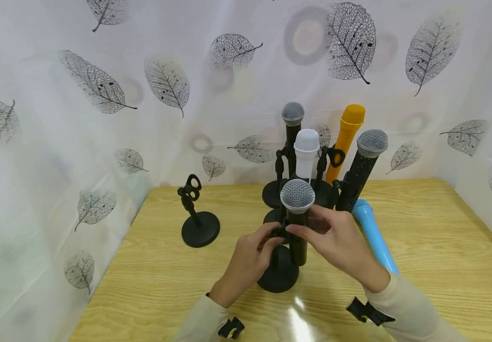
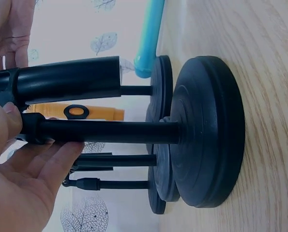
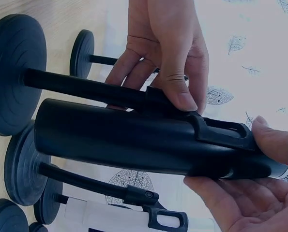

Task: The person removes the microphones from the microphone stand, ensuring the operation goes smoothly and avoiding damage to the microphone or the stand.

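Nearest, the left hand (image 1: 246, 259) pinches the clip of a round-based black stand (image 1: 278, 277) on the wooden table (image 1: 152, 266). The right hand (image 1: 335, 240) is clamped around the black microphone (image 1: 297, 213) in that clip. The microphone stands upright, mesh head up. Only the right wrist view shows the clip's loop against its body. Behind the stand are four more microphones; just right of it lies a blue one (image 1: 374, 235). No writing is legible.

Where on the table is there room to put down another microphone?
Bare wood lies on the table right of the blue microphone, and on the left around the lone empty stand. The middle is crowded: both hands work on the black microphone before a cluster of stands.
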